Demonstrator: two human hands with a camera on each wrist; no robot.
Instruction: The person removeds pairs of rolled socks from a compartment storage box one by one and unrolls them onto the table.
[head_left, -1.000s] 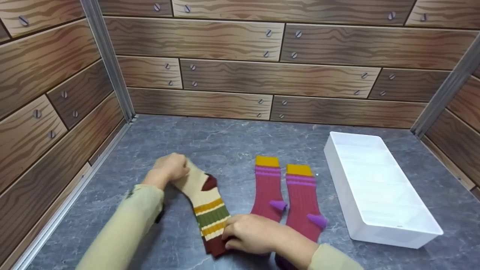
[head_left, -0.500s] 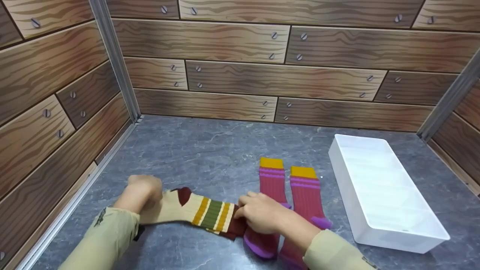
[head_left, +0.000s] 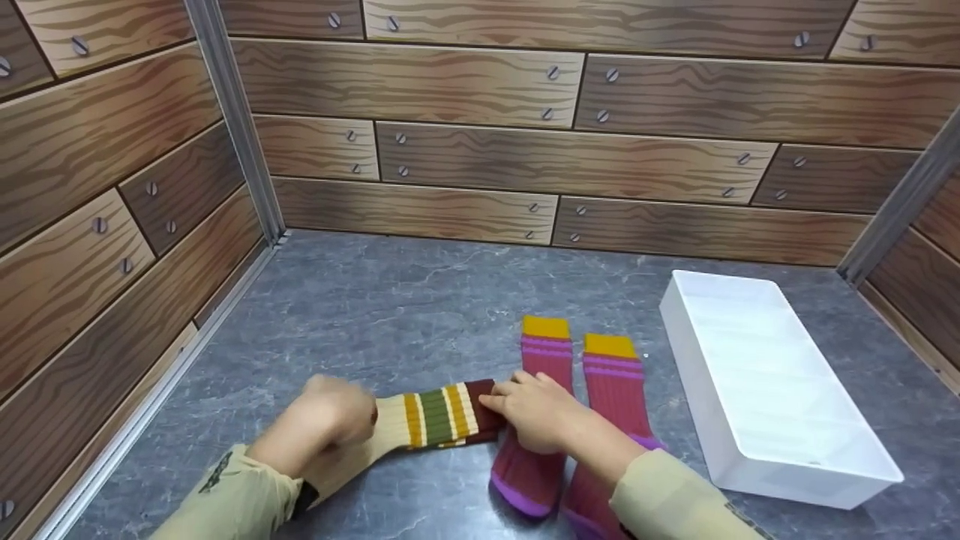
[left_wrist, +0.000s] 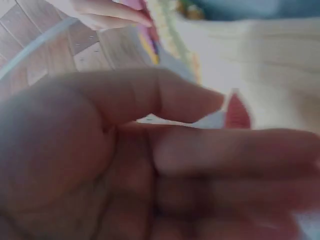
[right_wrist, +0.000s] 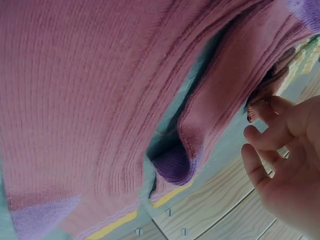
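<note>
A cream sock (head_left: 390, 420) with yellow and green stripes and a dark red cuff lies across the front middle in the head view. A second knitted edge shows under its striped part. My left hand (head_left: 330, 416) is over its foot, fingers fairly straight in the left wrist view, where the red heel (left_wrist: 237, 111) shows past the thumb. With curled fingers my right hand (head_left: 534, 412) pinches the dark red cuff (head_left: 484, 405). Beneath that hand lies one crimson sock (head_left: 529, 480) with purple toe and yellow cuff; a matching crimson sock (head_left: 619, 397) lies beside it, partly under the forearm.
A white divided box (head_left: 686, 390) stands on the right of the grey marbled tabletop (head_left: 420, 300). Wood-patterned walls (head_left: 465, 154) with metal corner strips enclose the back and sides.
The striped sock has swung from slanting away to lying crosswise. My left hand came down toward the front, then moved right along its foot. The right hand stayed at the cuff, shifting slightly right.
</note>
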